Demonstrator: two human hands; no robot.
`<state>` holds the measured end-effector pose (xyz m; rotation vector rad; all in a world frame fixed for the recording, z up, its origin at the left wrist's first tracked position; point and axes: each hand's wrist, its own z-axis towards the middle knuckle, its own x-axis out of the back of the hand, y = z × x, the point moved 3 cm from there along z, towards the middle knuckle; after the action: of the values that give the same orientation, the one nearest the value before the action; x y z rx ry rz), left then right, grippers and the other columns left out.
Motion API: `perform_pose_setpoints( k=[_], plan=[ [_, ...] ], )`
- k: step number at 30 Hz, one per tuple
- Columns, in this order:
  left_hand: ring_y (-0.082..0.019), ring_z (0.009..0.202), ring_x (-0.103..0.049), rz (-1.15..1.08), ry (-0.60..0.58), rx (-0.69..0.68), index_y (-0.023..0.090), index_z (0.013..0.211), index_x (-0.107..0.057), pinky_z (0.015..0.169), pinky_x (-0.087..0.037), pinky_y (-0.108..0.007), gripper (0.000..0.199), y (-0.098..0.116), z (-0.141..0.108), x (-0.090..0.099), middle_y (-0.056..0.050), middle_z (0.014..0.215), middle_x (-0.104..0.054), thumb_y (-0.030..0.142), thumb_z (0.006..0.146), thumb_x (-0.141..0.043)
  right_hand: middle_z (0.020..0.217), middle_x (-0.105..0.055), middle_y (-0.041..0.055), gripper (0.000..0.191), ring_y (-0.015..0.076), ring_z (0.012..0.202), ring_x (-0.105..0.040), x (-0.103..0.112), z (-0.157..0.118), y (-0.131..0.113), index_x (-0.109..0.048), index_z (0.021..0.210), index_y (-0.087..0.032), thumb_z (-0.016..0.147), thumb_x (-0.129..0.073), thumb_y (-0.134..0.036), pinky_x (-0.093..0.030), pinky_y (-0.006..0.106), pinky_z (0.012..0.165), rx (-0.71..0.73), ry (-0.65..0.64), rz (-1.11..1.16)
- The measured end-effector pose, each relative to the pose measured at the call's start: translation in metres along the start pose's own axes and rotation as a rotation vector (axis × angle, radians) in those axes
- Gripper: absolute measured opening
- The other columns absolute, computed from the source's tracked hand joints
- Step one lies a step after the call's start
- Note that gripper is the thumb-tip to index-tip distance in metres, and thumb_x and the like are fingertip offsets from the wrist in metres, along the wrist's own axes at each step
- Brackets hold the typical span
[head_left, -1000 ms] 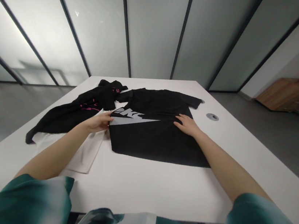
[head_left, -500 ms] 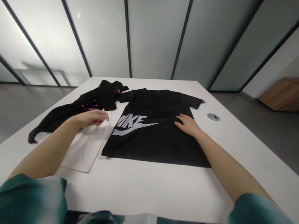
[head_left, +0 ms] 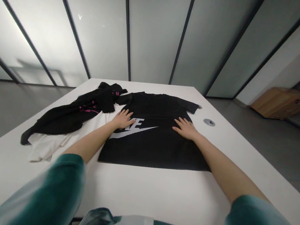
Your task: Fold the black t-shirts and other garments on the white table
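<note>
A black T-shirt (head_left: 150,149) with a large white logo lies spread flat on the white table, its collar toward the far side. My left hand (head_left: 123,120) rests on its left part with fingers spread, covering some of the lettering. On the right part of the same shirt lies my right hand (head_left: 185,129), palm down and fingers apart. To the left, a heaped black garment (head_left: 63,117) with pink print sits partly over a crumpled white garment (head_left: 48,145). My left forearm crosses above part of the white one.
The white table (head_left: 153,192) runs away from me to a frosted glass partition (head_left: 155,32). A round grey cable grommet (head_left: 209,122) is set in the tabletop at the right. Beyond the table stands a wooden cabinet (head_left: 278,103) on the floor.
My left hand has moved right, from above the white garment onto the black T-shirt, and its fingers have spread. The white garment is now bunched further left. My right hand stays on the shirt.
</note>
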<state>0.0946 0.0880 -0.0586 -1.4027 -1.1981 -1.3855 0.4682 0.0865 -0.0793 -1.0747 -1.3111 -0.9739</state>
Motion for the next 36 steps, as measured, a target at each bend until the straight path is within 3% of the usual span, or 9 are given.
perform_pose_setpoints(
  k=[6, 9, 12, 14, 17, 23, 28, 31, 36],
  plan=[
    [-0.034, 0.154, -0.021, 0.040, -0.016, 0.033, 0.015, 0.158, -0.031, 0.121, -0.020, -0.050, 0.077, -0.014, -0.006, 0.000, -0.017, 0.166, -0.023, 0.063, 0.099, -0.027, 0.165, -0.029, 0.0115, 0.081, 0.0359, 0.151, -0.025, 0.004, -0.007, -0.001, -0.037, 0.157, -0.025, 0.093, -0.033, -0.074, -0.027, 0.053, 0.120, -0.018, -0.003, -0.005],
    [-0.036, 0.142, -0.043, 0.093, 0.056, -0.027, 0.014, 0.146, -0.051, 0.120, -0.021, -0.052, 0.074, -0.009, -0.011, 0.011, -0.020, 0.152, -0.049, 0.065, 0.096, -0.033, 0.157, -0.043, 0.0148, 0.078, 0.0372, 0.144, -0.039, 0.016, -0.016, -0.009, -0.049, 0.150, -0.023, 0.092, -0.036, -0.073, -0.035, 0.052, 0.115, 0.022, 0.007, -0.051],
    [-0.035, 0.121, -0.060, 0.095, 0.137, -0.046, 0.012, 0.121, -0.068, 0.119, -0.021, -0.054, 0.068, 0.000, -0.012, 0.027, -0.019, 0.121, -0.069, 0.064, 0.097, -0.032, 0.133, -0.064, 0.0201, 0.070, 0.0378, 0.124, -0.059, 0.037, -0.020, -0.020, -0.066, 0.131, -0.018, 0.095, -0.035, -0.070, -0.044, 0.052, 0.104, 0.030, -0.012, -0.119],
    [-0.034, 0.120, -0.060, 0.084, 0.196, -0.061, 0.012, 0.118, -0.069, 0.118, -0.024, -0.052, 0.063, 0.010, -0.009, 0.038, -0.019, 0.118, -0.070, 0.060, 0.098, -0.033, 0.122, -0.069, 0.0201, 0.062, 0.0372, 0.116, -0.064, 0.051, -0.016, -0.029, -0.069, 0.123, -0.018, 0.096, -0.039, -0.064, -0.046, 0.051, 0.100, 0.015, 0.000, -0.158],
    [-0.033, 0.133, -0.051, 0.087, 0.219, -0.138, 0.012, 0.131, -0.062, 0.116, -0.029, -0.046, 0.060, 0.030, 0.001, 0.043, -0.019, 0.140, -0.059, 0.056, 0.097, -0.039, 0.130, -0.066, 0.0192, 0.056, 0.0364, 0.119, -0.062, 0.060, 0.000, -0.044, -0.065, 0.130, -0.019, 0.097, -0.043, -0.058, -0.046, 0.049, 0.100, 0.034, 0.060, -0.156],
    [-0.034, 0.152, -0.024, 0.015, 0.041, -0.071, 0.017, 0.154, -0.038, 0.118, -0.028, -0.051, 0.069, 0.045, 0.028, 0.014, -0.016, 0.166, -0.025, 0.058, 0.099, -0.030, 0.161, -0.036, 0.0164, 0.067, 0.0359, 0.147, -0.035, 0.033, 0.032, -0.058, -0.044, 0.152, -0.020, 0.100, -0.032, -0.060, -0.033, 0.052, 0.115, -0.040, 0.024, 0.001],
    [-0.037, 0.143, -0.038, 0.023, 0.042, -0.016, 0.015, 0.150, -0.044, 0.113, -0.033, -0.053, 0.073, 0.041, 0.028, 0.006, -0.020, 0.157, -0.041, 0.062, 0.097, -0.029, 0.163, -0.031, 0.0158, 0.069, 0.0346, 0.151, -0.027, 0.017, 0.030, -0.055, -0.039, 0.155, -0.019, 0.101, -0.029, -0.059, -0.025, 0.053, 0.119, -0.065, 0.003, 0.023],
    [-0.039, 0.131, -0.051, 0.035, 0.072, 0.022, 0.014, 0.140, -0.056, 0.105, -0.040, -0.051, 0.075, 0.044, 0.024, 0.017, -0.021, 0.143, -0.055, 0.067, 0.096, -0.027, 0.155, -0.044, 0.0176, 0.067, 0.0377, 0.141, -0.042, 0.021, 0.023, -0.057, -0.048, 0.150, -0.020, 0.099, -0.035, -0.061, -0.036, 0.053, 0.112, -0.014, 0.042, -0.016],
    [-0.039, 0.125, -0.054, 0.103, 0.148, 0.063, 0.013, 0.124, -0.068, 0.108, -0.036, -0.053, 0.070, 0.056, 0.022, 0.029, -0.021, 0.130, -0.064, 0.065, 0.097, -0.029, 0.132, -0.064, 0.0171, 0.059, 0.0361, 0.120, -0.059, 0.034, 0.019, -0.061, -0.068, 0.126, -0.020, 0.100, -0.032, -0.058, -0.045, 0.050, 0.101, 0.016, 0.105, -0.084]
  ],
)
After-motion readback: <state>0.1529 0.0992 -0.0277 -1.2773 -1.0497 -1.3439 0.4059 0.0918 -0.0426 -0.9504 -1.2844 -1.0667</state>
